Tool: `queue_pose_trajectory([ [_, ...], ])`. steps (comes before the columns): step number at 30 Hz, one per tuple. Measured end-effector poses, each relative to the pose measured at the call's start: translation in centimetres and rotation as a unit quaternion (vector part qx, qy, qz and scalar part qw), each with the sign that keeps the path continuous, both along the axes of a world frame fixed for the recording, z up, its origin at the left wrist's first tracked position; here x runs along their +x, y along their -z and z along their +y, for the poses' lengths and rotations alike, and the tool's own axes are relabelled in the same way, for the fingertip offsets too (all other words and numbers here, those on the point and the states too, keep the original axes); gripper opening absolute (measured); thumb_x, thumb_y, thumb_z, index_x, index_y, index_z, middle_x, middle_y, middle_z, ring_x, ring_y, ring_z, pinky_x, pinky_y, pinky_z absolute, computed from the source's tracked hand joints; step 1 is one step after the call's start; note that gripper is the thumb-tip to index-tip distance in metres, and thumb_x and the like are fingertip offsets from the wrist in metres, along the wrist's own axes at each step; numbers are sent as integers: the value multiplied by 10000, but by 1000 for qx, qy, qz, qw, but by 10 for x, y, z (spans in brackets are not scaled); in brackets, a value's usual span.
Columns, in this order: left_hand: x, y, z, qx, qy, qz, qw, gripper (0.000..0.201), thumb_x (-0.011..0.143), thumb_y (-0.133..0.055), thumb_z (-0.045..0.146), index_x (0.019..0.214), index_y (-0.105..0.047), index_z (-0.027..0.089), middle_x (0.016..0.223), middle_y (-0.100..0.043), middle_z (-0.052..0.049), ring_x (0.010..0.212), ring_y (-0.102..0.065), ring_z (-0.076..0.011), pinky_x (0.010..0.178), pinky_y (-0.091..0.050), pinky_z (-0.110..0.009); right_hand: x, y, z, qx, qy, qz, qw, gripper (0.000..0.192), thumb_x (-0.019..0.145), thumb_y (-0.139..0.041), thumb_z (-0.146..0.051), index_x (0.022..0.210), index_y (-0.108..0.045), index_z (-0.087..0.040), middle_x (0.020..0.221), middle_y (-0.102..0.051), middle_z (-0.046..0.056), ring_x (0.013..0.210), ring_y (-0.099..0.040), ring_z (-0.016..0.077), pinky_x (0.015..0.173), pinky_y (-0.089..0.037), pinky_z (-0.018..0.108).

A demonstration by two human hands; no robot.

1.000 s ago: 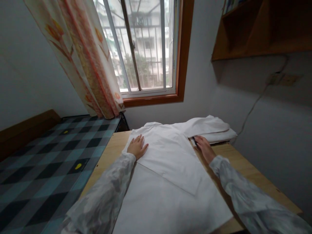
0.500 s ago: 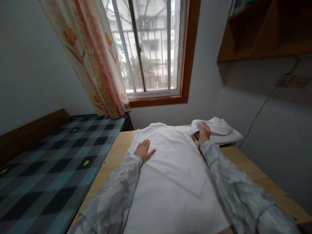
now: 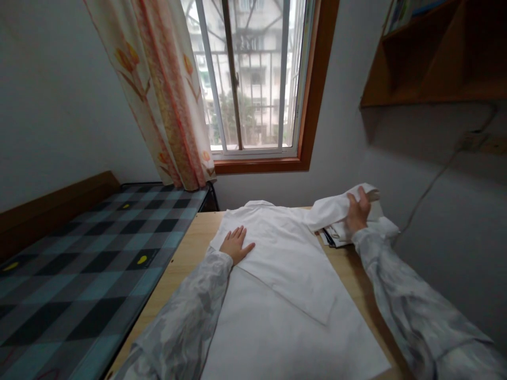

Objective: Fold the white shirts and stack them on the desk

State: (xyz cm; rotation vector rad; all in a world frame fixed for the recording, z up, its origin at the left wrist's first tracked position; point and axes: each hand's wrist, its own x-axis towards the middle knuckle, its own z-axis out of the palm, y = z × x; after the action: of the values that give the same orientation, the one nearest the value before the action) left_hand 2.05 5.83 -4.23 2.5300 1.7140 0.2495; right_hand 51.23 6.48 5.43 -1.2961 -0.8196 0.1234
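A white shirt (image 3: 273,237) lies spread on a wooden table (image 3: 194,237), its collar at the far end. One part is folded over the body, and its slanting edge crosses the middle. My left hand (image 3: 236,245) rests flat on the shirt's left side with the fingers stretched. At the far right, my right hand (image 3: 358,210) is closed on the shirt's other sleeve (image 3: 330,209), holding it raised. Beneath that sleeve, a stack of white cloth (image 3: 384,226) and a dark-edged flat item (image 3: 331,240) partly show.
To the left stands a bed with a checked mat (image 3: 106,264). A flowered curtain (image 3: 166,105) hangs beside the window (image 3: 257,105). A wooden shelf (image 3: 420,68) juts from the right wall, with a cable (image 3: 428,184) running down below it.
My right hand has moved right and slightly up, drawing the sleeve outward and uncovering the dark-edged item. My left hand stays flat on the shirt. The view has shifted slightly.
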Motion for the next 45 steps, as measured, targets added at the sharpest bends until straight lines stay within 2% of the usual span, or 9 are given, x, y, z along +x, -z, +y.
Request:
queue_pose_trajectory([
  [4, -2, -1, 0, 8, 5, -18, 1000, 782, 1029, -491, 652, 1665, -443, 199, 1779, -332, -143, 1663, -289, -330, 1359, -192, -536, -60, 15, -30, -14, -122, -321, 939, 604, 934, -593, -396, 1502, -608, -192, 1568, -579, 148, 1503, -479, 320, 1302, -330, 568],
  [11, -4, -8, 6, -17, -54, -282, 958, 450, 1040, -509, 496, 1314, -721, 208, 1424, -729, -132, 1353, -670, -279, 1188, -506, -430, -132, 47, -85, -8, -432, -611, 664, 576, 887, -583, -178, 1455, -678, -208, 1600, -593, 109, 1598, -406, 298, 1333, -290, 573],
  [14, -8, -17, 9, -63, -120, -399, 907, 598, 1065, -387, 620, 1247, -715, 155, 1193, -803, -168, 1055, -781, -262, 937, -620, -397, -140, 57, -99, -13, -490, -628, 605, 575, 866, -575, -146, 1424, -702, -213, 1604, -599, 96, 1554, -475, 283, 1295, -361, 552],
  [19, -10, -29, 9, -135, -192, -393, 889, 724, 939, -483, 826, 1130, -685, 157, 1021, -796, -131, 768, -750, -228, 705, -572, -345, -139, 64, -105, -40, -498, -608, 618, 465, 945, -551, -167, 1373, -725, -218, 1526, -668, 108, 1335, -654, 276, 1160, -501, 496],
  [22, -5, -31, 4, -135, -180, -278, 934, 537, 702, -871, 633, 962, -695, 197, 878, -759, -64, 824, -740, -266, 737, -546, -338, -135, 65, -102, -54, -486, -601, 632, 395, 952, -556, -172, 1296, -743, -221, 1482, -692, 112, 1289, -673, 277, 1129, -513, 481],
  [26, -4, -35, -5, -150, -143, -273, 939, 298, 693, -872, 421, 792, -691, 206, 762, -719, -28, 875, -724, -272, 746, -531, -317, -121, 68, -89, -83, -401, -581, 704, 521, 910, -551, -131, 1425, -627, -150, 1490, -656, 162, 1356, -610, 293, 1178, -465, 469],
  [31, -25, -43, -19, -195, -141, -469, 850, 438, 751, -820, 542, 932, -688, 166, 799, -719, -44, 729, -675, -207, 599, -520, -283, -95, 71, -63, -169, -199, -549, 794, 503, 854, -582, -109, 1354, -623, -136, 1317, -685, 179, 1243, -586, 328, 1100, -452, 446],
  [39, -85, -39, -65, -185, -176, -526, 811, 594, 594, -902, 576, 949, -651, 171, 665, -642, 10, 519, -559, -147, 470, -421, -250, -87, 96, -52, -212, -187, -572, 770, 300, 810, -546, -32, 1049, -621, -196, 1049, -714, 101, 1020, -638, 259, 875, -440, 322],
  [45, -111, -49, -87, -243, -106, -386, 884, 502, 542, -887, 541, 839, -702, 181, 832, -754, -42, 828, -714, -271, 730, -559, -339, -88, 96, -50, -309, -120, -530, 780, 264, 987, -524, -158, 1239, -597, -191, 1226, -733, 134, 1099, -696, 276, 853, -457, 322],
])
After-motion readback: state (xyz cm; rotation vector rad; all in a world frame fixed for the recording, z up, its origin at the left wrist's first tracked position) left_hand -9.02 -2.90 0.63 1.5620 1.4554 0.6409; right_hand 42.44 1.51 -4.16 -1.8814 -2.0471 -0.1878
